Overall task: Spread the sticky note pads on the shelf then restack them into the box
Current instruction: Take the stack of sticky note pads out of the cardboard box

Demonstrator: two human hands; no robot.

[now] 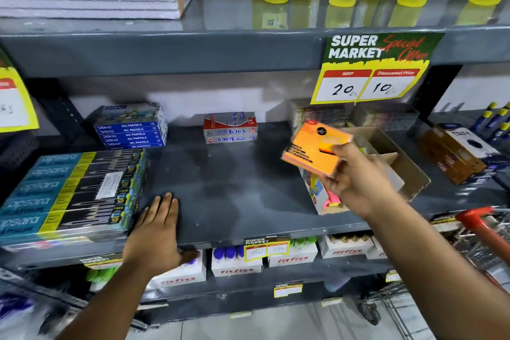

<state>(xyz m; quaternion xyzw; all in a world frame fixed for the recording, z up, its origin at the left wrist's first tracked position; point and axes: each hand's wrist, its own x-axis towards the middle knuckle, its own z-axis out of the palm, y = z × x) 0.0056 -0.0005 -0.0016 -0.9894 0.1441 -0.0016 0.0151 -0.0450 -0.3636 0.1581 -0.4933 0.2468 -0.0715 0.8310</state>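
Grey metal shelf (234, 182) bearing a cardboard box (386, 163) toward its right end. Left hand (154, 232), well left of the box, lies flat on the shelf edge, grip spread. Right hand (356, 185), before the box, pinches an orange sticky note pad (314, 149) held tilted above the box's near-left corner.

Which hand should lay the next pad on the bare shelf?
Right. The right hand already grips the orange sticky note pad above the box; the left hand lies flat and empty on the shelf edge.
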